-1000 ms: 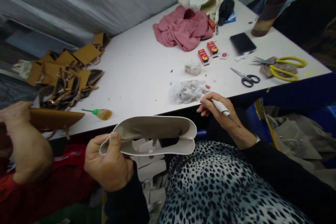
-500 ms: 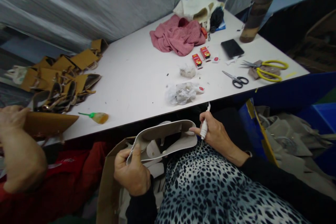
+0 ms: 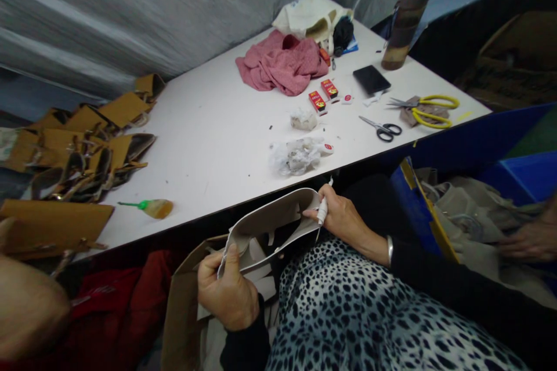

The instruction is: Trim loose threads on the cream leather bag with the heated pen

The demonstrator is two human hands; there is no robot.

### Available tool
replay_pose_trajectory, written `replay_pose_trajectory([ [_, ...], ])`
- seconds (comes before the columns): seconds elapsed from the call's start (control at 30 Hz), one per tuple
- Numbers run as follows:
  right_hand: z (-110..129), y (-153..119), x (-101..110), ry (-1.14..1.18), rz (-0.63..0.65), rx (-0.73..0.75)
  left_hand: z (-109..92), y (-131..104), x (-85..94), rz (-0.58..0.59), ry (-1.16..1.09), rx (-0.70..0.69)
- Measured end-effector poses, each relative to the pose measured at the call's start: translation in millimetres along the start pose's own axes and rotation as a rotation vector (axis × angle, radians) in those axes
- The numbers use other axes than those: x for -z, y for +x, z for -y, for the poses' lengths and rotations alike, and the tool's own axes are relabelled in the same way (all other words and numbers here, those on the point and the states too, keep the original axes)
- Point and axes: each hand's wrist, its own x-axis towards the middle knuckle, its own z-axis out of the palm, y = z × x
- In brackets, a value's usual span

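Note:
A pale grey bag piece [image 3: 265, 217], open in a loop, hangs between my hands in front of the table edge. My left hand [image 3: 228, 287] pinches its near left end, thumb on the inside. At its right end, my right hand [image 3: 342, 217] is closed round a white-wrapped tool [image 3: 322, 211] with a thin metal tip pointing down, and its fingers touch the bag's rim. Beneath the bag stands a cardboard box [image 3: 185, 301] holding more pale pieces.
On the white table [image 3: 209, 139] lie brown bags [image 3: 87, 139], a glue bottle [image 3: 156, 207], black scissors [image 3: 383, 129], yellow-handled scissors [image 3: 430, 111], a pink cloth [image 3: 285, 64] and crumpled plastic [image 3: 298, 155]. A co-worker's arm [image 3: 30, 307] is at left, another person's hand [image 3: 528, 240] at right.
The view has shifted, so the table things sit further left. My right hand has come closer to my left with the bag piece. Another person's hand has appeared at the right.

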Motion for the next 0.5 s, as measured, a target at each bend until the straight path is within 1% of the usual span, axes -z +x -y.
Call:
replay_pose_trajectory([
  [0.17, -4, 0, -6, 0.084, -0.015, -0.007, 3, -1, 2.6, 0.011, 0.05, 0.009],
  [0.33, -3, 0, -7, 0.138, -0.02, -0.005, 11, 3, 0.6, -0.017, 0.016, 0.039],
  [0.5, -1, 5, -11, 0.181, -0.041, -0.104, 19, 7, 2.3, -0.004, -0.002, 0.051],
])
